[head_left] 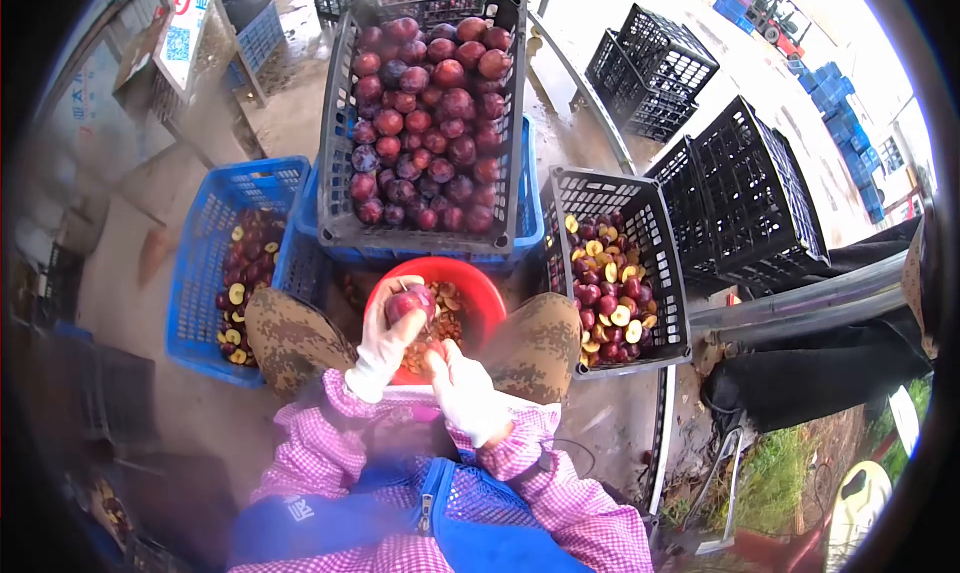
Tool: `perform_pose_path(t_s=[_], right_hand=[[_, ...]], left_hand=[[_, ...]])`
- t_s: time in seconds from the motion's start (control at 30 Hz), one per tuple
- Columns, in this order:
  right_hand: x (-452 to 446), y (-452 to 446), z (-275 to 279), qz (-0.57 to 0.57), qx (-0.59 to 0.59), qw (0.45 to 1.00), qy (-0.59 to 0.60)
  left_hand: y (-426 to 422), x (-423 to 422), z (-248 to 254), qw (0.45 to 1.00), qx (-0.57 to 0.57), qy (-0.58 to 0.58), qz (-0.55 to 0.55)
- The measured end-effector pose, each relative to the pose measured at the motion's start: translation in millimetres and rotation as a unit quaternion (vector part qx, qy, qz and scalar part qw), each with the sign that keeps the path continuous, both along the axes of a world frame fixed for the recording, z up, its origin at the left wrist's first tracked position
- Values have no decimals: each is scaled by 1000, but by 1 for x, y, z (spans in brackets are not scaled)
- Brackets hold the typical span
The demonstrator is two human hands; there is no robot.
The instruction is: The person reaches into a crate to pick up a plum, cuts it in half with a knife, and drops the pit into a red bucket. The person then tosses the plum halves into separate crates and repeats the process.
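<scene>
My left hand [380, 347], in a white glove, is closed around a dark red plum [406, 305] above a red tub [483, 291]. Inside the tub lie many small brownish-orange pieces that look like plum pits [447, 323]. My right hand [466, 393], also gloved, is a little lower and nearer to me, its fingers curled together. A small reddish bit shows at its fingertips, but what it grips is hidden. Straight ahead, a black crate [345, 173] full of whole plums [432, 123] rests on a blue crate [530, 188].
At my left stands a blue crate [190, 263] with plums, some halved; at my right, a black crate [672, 273] holds halved plums [612, 293]. Further right are stacked black crates [745, 188] and another person's dark-trousered leg [800, 373]. A forklift [777, 21] is far off.
</scene>
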State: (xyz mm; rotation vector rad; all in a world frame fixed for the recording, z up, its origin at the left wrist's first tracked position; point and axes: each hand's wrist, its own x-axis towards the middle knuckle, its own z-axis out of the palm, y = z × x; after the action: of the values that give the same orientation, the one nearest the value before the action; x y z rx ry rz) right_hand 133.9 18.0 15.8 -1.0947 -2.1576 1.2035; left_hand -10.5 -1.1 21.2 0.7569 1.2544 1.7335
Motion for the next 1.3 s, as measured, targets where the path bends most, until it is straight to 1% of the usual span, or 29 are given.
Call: perform_pose_path(t_s=[0.03,0.07,0.13,0.17,0.2,0.23,0.27,0.3,0.33,0.4,0.43,0.53,0.6,0.67,0.7,0.73,0.8,0.83,0.87,0.93,0.97,1.0,1.07,1.1,1.13,1.17,1.2,1.27,1.3], right_hand=[[-4,-1,-1,-27,81,996,-4],[-5,1,-1,-29,82,996,-3],[-6,7,4,-7,52,998,-22],[-3,7,14,-9,20,999,-43],[-1,7,20,-11,18,999,-43],[1,8,25,3,-20,1000,-13],[2,8,27,18,-57,998,17],[-2,4,18,-1,27,999,31],[-7,2,6,-4,28,999,32],[-13,3,-15,-34,136,990,-7],[-16,6,-15,-33,155,987,-20],[-13,7,-11,-34,123,991,31],[-10,8,-1,-31,80,996,9],[-9,8,1,-14,43,999,27],[-11,7,-2,-15,44,999,29],[-14,6,-6,-28,76,996,23],[-16,6,-11,-42,108,993,16],[-17,8,-11,-42,123,991,9],[-18,10,-10,-42,140,989,3],[-15,12,-3,-47,131,990,9],[-14,13,3,-40,92,995,6],[-12,13,5,-33,53,998,2],[-17,11,-2,-45,86,995,16],[-18,10,-8,-58,120,991,29],[-16,10,-13,-57,121,991,30],[-11,9,-18,-39,117,992,4],[-4,7,-25,-20,114,993,-21],[7,8,-30,4,93,995,-21],[9,10,-25,-47,44,997,31]], left_hand=[[2,4,1,988,6,-145,-45],[0,12,-9,949,-28,-311,-46],[-4,12,-8,944,104,-281,-141],[-3,9,-5,944,101,-280,-142],[0,5,1,986,57,-128,-92],[2,3,4,999,14,29,-38],[2,1,5,997,22,72,-23],[2,2,3,997,24,65,-16],[3,3,0,998,27,59,-9],[3,7,-12,986,-3,-167,-29],[1,12,-15,957,27,-284,-53],[-1,5,-11,961,8,-262,-89],[8,7,3,998,42,-40,-6],[5,-12,-14,993,39,108,-12],[3,-13,-22,991,47,127,-3],[4,-9,-18,991,47,128,-5],[3,4,-10,988,7,-149,-33],[2,6,-12,969,28,-231,-82],[3,4,-12,969,26,-230,-81],[6,-2,-8,990,-17,-108,-91],[10,2,-6,998,0,49,-30],[10,2,-2,998,0,48,-32],[10,3,5,992,40,121,-5],[10,6,-4,999,22,46,6],[14,4,-10,999,24,46,7],[17,-1,-14,991,96,-97,-13],[18,-7,-18,957,166,-237,-31],[17,-29,-4,969,76,-233,-9],[16,-34,-8,979,75,-191,6]])
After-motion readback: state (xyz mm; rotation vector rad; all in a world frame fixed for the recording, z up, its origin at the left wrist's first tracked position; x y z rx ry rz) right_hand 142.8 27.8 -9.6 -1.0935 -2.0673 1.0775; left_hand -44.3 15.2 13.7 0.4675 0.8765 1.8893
